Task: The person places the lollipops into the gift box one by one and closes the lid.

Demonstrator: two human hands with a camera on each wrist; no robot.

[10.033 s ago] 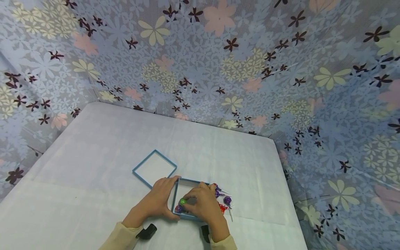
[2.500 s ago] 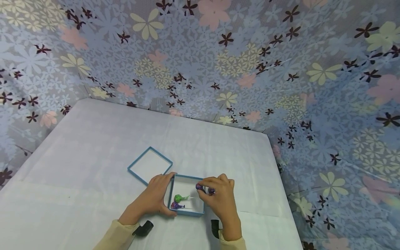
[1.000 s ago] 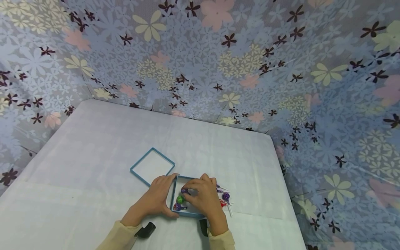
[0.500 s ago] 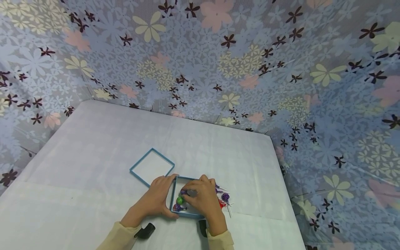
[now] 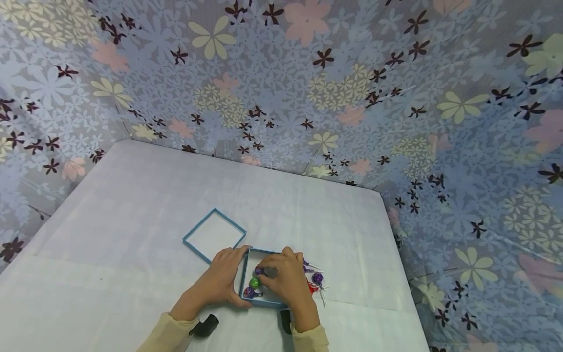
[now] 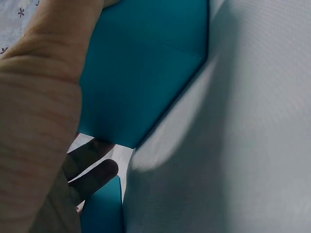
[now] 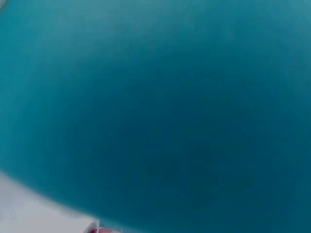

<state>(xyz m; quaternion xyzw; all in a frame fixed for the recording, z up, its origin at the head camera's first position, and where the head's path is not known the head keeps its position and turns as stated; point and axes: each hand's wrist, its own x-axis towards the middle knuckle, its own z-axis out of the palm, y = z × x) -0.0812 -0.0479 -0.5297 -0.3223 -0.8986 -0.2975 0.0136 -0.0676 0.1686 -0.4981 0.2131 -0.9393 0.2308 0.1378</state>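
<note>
In the head view my left hand (image 5: 222,278) grips the left side of a shallow blue-edged box (image 5: 266,303), thumb at the near corner and fingers at the far one. Over the box's inside, my right hand (image 5: 287,277) pinches a purple-wrapped lollipop (image 5: 258,270) by thumb and fingertips. Just nearer lies a green lollipop (image 5: 254,283), and below it a purple and red lollipop (image 5: 249,293) in the near left corner. The right hand hides their sticks and the box's right part. The box's blue outer wall (image 6: 141,73) fills much of both wrist views.
Behind the left hand lies a blue-edged square lid (image 5: 197,248), turned cornerwise. Right of the box are several loose lollipops, among them a purple one (image 5: 317,278) and a red one (image 5: 313,287). The white-covered table (image 5: 145,205) ends at a flowered cloth (image 5: 281,98).
Since 2.5 seconds ago my right hand has carried the purple lollipop leftward from the box's right edge to beside the green one. In the last second it has barely moved. The left hand keeps its hold.
</note>
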